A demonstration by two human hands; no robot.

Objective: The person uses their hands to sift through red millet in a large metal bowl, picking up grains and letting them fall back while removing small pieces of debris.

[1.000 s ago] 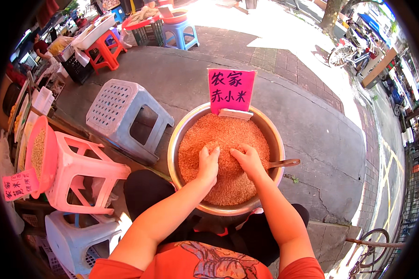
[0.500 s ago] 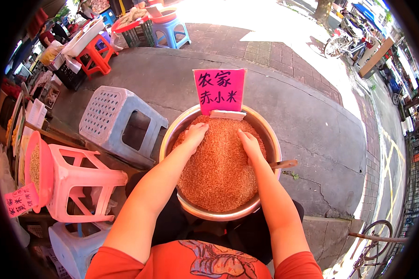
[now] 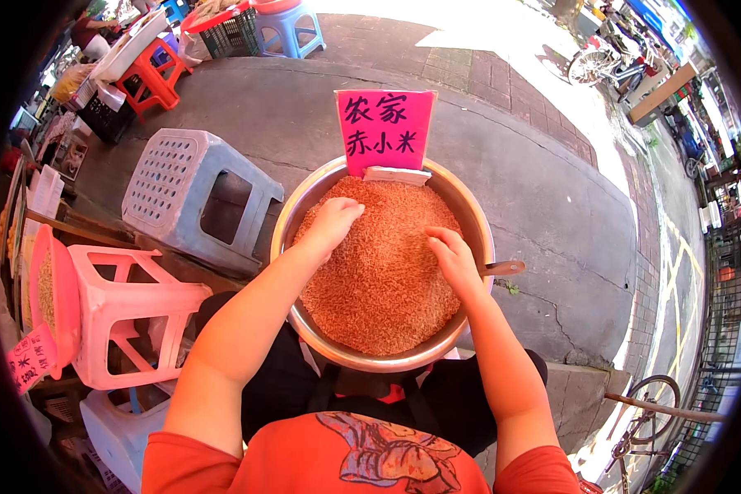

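Head view: grey pavement (image 3: 552, 263) across mid & right of frame, seemingly just ground for everything else. Dark-trousered legs (image 3: 276, 395), lower centre, parted around the near side of a round metal bowl (image 3: 387, 364), prob. to bring it close. Bowl approx. dead centre of frame, likely there for easy two-handed reach; support underneath hidden. Reddish grain (image 3: 379, 280) inside it, mid-frame, heaped & fairly full, presumably held in by the high wall. Grey-blue stool (image 3: 170, 181), left of centre, seat up, apparently spare. Pink stool (image 3: 99, 313), lower left, right by a pink basin (image 3: 70, 313) at the left edge, maybe to raise it; exact contact hard to tell. Bright pink sign (image 3: 385, 132), upper centre, near-upright at the bowl's far rim, lettered side facing the near side, prob. back there to stay out of the way.

Left hand (image 3: 336, 224), upper left of the grain: loosely bent, fingers close together, no tool in it. Palm side hidden, so can't tell re thumb gap, grain inside, or touching vs. just above. Right hand (image 3: 455, 259), right side of the grain: half open, fingers softly curved toward mid-frame, contact unclear, nothing obvious held. Brown handle (image 3: 505, 268), right of bowl, out over the rim near the right hand, not gripped, prob. turned outward for quick access.
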